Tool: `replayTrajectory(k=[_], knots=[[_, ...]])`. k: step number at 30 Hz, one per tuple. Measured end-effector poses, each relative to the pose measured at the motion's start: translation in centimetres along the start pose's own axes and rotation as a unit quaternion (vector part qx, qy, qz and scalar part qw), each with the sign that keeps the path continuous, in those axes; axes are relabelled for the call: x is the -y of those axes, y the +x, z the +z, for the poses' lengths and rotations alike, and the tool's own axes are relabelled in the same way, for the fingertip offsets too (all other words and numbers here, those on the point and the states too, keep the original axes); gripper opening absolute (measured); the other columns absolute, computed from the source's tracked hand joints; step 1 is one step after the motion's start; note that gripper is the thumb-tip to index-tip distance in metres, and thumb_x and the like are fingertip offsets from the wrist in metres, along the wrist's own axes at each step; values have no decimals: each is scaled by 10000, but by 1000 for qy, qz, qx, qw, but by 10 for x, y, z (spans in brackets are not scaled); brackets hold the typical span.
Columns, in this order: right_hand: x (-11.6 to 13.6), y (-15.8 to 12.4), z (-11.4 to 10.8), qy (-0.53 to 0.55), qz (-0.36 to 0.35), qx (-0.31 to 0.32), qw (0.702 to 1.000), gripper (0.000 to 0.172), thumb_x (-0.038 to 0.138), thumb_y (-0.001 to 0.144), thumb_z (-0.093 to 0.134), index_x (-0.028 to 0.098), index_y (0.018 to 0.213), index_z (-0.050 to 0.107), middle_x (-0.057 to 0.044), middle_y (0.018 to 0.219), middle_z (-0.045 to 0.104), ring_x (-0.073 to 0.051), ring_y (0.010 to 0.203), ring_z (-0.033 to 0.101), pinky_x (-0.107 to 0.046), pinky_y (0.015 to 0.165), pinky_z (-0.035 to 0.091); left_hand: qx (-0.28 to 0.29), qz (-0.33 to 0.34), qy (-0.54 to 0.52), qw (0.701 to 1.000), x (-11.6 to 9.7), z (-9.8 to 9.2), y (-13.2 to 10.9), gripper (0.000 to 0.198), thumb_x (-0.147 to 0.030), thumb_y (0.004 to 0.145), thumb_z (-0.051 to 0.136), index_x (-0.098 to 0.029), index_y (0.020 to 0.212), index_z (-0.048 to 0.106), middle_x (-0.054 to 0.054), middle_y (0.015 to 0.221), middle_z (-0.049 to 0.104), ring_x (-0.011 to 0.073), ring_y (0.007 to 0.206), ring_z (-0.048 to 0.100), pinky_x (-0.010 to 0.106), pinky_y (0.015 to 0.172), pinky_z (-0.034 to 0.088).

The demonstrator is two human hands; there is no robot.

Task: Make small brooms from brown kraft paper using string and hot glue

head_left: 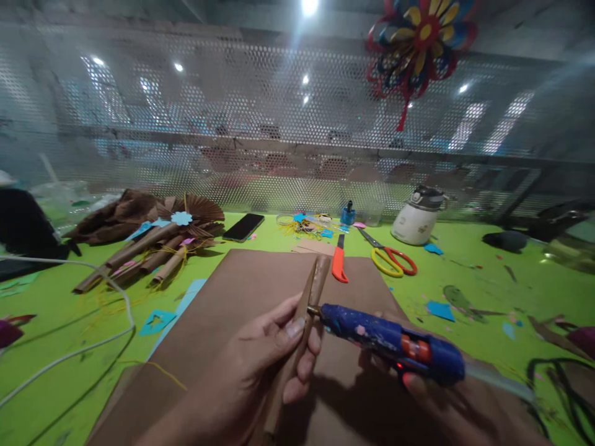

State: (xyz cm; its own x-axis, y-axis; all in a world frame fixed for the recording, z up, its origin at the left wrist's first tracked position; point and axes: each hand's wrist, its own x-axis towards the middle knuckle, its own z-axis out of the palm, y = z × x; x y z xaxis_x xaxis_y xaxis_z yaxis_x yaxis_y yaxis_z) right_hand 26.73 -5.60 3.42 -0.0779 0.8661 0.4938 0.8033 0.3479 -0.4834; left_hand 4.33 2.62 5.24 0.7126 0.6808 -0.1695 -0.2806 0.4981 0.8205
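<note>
My left hand (pixel 260 359) is closed around a rolled brown paper tube (pixel 312 291) and holds it upright over a large brown paper sheet (pixel 223 322). My right hand (pixel 418 390) grips a blue glue gun (pixel 395 344). The gun's metal nozzle touches the side of the tube just above my left thumb. Most of my right hand is hidden under the gun.
Several brown paper rolls and pleated fans (pixel 158 238) lie at the left with a white cable (pixel 69 347). A black phone (pixel 243 227), an orange cutter (pixel 339 260), scissors (pixel 393 260), a white pot (pixel 418 217) and paper scraps sit on the green table (pixel 488 279). A mesh wall stands behind.
</note>
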Motion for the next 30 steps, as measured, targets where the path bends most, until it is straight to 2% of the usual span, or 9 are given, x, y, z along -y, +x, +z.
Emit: replayTrajectory(k=[4, 7, 14, 21, 30], knots=[[1, 7, 2, 59, 45, 23, 997, 440, 582, 862, 405, 280, 909, 722, -47, 695, 719, -231, 672, 702, -270, 600, 595, 2, 5, 12, 1000, 1, 4, -1, 177, -254, 877, 550, -118, 973, 612, 31, 780, 487, 52, 566, 367, 136, 465, 323], [2, 10, 3, 87, 64, 18, 994, 459, 614, 847, 400, 285, 848, 718, -43, 696, 713, -233, 672, 698, -268, 591, 589, -12, 6, 2, 1000, 1, 7, -2, 204, -238, 866, 566, -147, 1044, 606, 28, 800, 491, 53, 571, 366, 141, 475, 327], [-1, 7, 7, 71, 95, -40, 992, 493, 612, 851, 401, 235, 813, 716, -60, 708, 709, -223, 660, 683, -264, 606, 579, -23, 2, 2, 1000, 4, 9, -4, 196, -243, 855, 579, -141, 1018, 615, 28, 784, 487, 56, 559, 349, 146, 456, 315], [-4, 3, 12, 40, 102, -83, 990, 465, 570, 870, 398, 232, 810, 712, -53, 747, 709, -199, 649, 670, -257, 617, 573, -36, -6, -26, 999, 8, 9, -4, 357, -266, 815, 643, -197, 1158, 570, 34, 792, 512, 67, 582, 382, 142, 466, 314], [-8, -1, 14, 30, 121, -92, 988, 464, 570, 875, 396, 233, 829, 711, -55, 765, 711, -196, 643, 669, -247, 602, 571, -32, -20, -35, 999, 1, 10, -5, 172, -226, 834, 607, -142, 984, 615, 32, 783, 497, 57, 572, 374, 136, 456, 305]])
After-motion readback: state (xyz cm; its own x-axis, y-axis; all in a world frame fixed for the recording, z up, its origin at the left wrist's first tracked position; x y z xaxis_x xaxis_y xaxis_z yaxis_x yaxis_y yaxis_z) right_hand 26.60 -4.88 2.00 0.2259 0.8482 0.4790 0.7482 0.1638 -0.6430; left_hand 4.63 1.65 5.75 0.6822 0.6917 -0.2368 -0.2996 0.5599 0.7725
